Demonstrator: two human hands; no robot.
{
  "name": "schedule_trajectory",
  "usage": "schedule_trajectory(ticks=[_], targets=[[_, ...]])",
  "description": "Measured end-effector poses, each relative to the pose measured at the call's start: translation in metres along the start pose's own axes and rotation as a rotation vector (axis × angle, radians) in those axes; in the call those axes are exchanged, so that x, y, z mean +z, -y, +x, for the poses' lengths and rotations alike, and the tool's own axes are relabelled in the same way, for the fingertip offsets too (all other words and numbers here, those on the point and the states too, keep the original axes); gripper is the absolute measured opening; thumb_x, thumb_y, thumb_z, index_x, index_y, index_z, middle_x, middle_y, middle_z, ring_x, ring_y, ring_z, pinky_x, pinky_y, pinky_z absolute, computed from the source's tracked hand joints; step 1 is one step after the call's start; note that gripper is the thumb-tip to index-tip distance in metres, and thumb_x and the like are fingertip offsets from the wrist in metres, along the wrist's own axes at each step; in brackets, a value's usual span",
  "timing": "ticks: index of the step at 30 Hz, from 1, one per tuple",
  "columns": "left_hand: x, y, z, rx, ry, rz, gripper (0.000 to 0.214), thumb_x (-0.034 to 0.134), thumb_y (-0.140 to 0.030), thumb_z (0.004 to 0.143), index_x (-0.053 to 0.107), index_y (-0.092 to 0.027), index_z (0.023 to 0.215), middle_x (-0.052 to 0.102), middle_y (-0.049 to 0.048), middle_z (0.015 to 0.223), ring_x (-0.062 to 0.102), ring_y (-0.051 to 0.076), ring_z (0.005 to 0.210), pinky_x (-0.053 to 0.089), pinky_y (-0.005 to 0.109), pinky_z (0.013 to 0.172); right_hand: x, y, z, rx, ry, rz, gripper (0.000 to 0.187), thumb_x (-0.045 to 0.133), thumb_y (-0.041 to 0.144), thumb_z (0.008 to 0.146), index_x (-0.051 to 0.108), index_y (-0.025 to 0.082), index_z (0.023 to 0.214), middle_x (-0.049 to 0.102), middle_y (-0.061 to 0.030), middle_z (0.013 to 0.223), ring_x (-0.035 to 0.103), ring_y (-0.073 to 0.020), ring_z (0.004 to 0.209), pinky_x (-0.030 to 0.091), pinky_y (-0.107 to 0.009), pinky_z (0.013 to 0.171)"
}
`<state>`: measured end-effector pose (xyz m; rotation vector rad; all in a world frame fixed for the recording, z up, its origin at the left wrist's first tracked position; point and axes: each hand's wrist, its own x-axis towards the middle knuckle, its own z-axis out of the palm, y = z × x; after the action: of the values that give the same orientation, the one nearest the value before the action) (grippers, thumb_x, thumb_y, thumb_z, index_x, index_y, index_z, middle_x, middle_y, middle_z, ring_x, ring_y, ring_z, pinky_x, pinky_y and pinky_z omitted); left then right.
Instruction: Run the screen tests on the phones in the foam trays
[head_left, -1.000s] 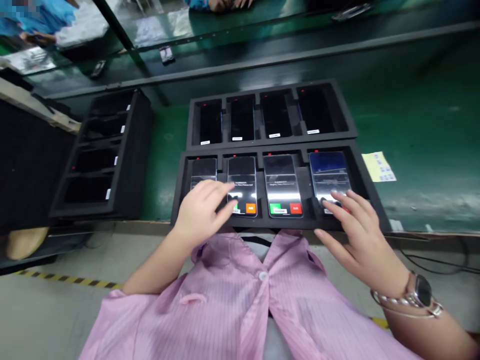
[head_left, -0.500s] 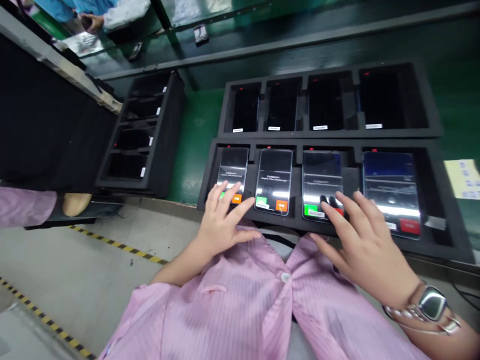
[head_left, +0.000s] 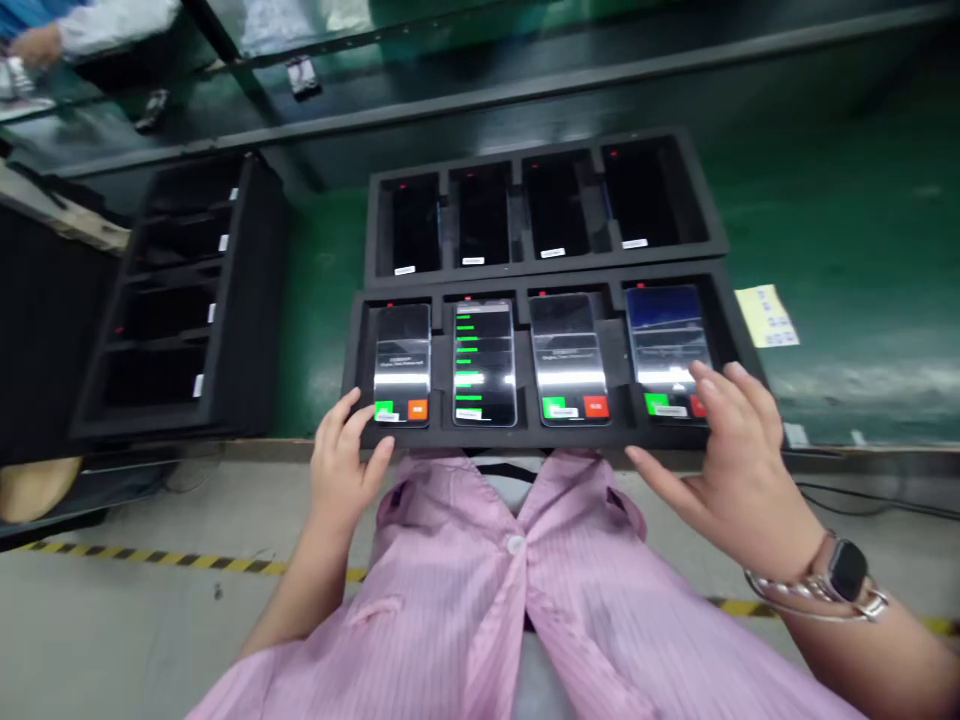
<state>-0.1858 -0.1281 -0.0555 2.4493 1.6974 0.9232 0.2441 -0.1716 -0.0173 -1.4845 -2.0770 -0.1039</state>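
Several lit smartphones lie face up in the slots of the near black foam tray [head_left: 525, 437]. My left hand [head_left: 341, 455] rests at the tray's left front corner, fingers spread, beside the leftmost phone [head_left: 403, 345]. The phone to its right [head_left: 484, 350] displays a list of green bars. Green and red buttons glow on the third phone [head_left: 568, 345]. Over the lower right of the rightmost phone [head_left: 664, 330], my right hand [head_left: 739, 460] is open with fingers apart, hiding part of its red button. Whether those fingertips touch the glass, I cannot tell. Neither hand holds anything.
Behind stands another black foam tray [head_left: 506, 270] of dark-screened phones. More phones sit in a tray stack [head_left: 247, 300] at left. A yellow note [head_left: 766, 315] lies on the green bench [head_left: 840, 250]. Across the rail, a co-worker's hand [head_left: 36, 47] shows at upper left.
My left hand has moved from above the leftmost phone to the tray's left corner. My right hand has shifted from the third phone toward the rightmost. The second phone's screen now lists green bars.
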Motion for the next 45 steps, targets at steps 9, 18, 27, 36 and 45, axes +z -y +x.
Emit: schedule_trajectory(ticks=[9, 18, 27, 36, 45], targets=[[0.004, 0.001, -0.001, 0.069, -0.078, -0.058, 0.046, 0.066, -0.032, 0.101, 0.05, -0.024, 0.144, 0.058, 0.0189, 0.154, 0.057, 0.031, 0.143, 0.05, 0.049, 0.114, -0.003, -0.02, -0.03, 0.045, 0.035, -0.147, 0.101, 0.072, 0.052, 0.097, 0.015, 0.015, 0.172, 0.048, -0.0297, 0.156, 0.036, -0.0484, 0.155, 0.036, -0.073, 0.122], [-0.01, -0.015, 0.01, 0.037, 0.0, 0.073, 0.035, 0.062, -0.039, 0.104, 0.062, -0.02, 0.133, 0.055, 0.0216, 0.154, 0.044, 0.039, 0.151, 0.041, 0.059, 0.121, -0.005, -0.01, -0.013, 0.038, 0.102, -0.213, 0.066, 0.057, 0.056, 0.104, 0.05, 0.013, 0.154, 0.046, -0.0319, 0.157, 0.036, -0.0536, 0.153, 0.039, -0.073, 0.119], [-0.027, -0.09, 0.049, 0.118, 0.389, 0.221, 0.074, 0.065, -0.077, 0.091, 0.064, -0.029, 0.147, 0.044, 0.0226, 0.161, 0.047, 0.049, 0.141, 0.023, 0.085, 0.119, -0.011, 0.021, 0.024, -0.061, 0.258, -0.168, 0.06, 0.041, 0.063, 0.107, 0.067, 0.017, 0.136, 0.05, -0.0295, 0.146, 0.058, -0.0533, 0.131, 0.044, -0.083, 0.104], [0.016, -0.085, 0.12, -0.055, 0.575, 0.294, 0.07, 0.062, -0.077, 0.093, 0.061, -0.038, 0.151, 0.037, 0.0151, 0.169, 0.043, 0.056, 0.144, 0.019, 0.089, 0.117, 0.033, -0.018, 0.074, 0.191, 0.334, -0.173, 0.068, 0.056, 0.079, 0.093, 0.075, 0.03, 0.135, 0.051, -0.026, 0.149, 0.052, -0.0628, 0.126, 0.036, -0.095, 0.094], [0.015, -0.081, 0.132, -0.083, 0.402, 0.166, 0.071, 0.062, -0.077, 0.094, 0.057, -0.038, 0.153, 0.024, 0.0128, 0.176, 0.027, 0.052, 0.156, 0.012, 0.086, 0.122, 0.022, -0.002, 0.085, 0.219, 0.311, -0.116, 0.069, 0.055, 0.069, 0.099, 0.058, 0.028, 0.154, 0.025, -0.0226, 0.172, 0.039, -0.058, 0.147, 0.018, -0.093, 0.112]])
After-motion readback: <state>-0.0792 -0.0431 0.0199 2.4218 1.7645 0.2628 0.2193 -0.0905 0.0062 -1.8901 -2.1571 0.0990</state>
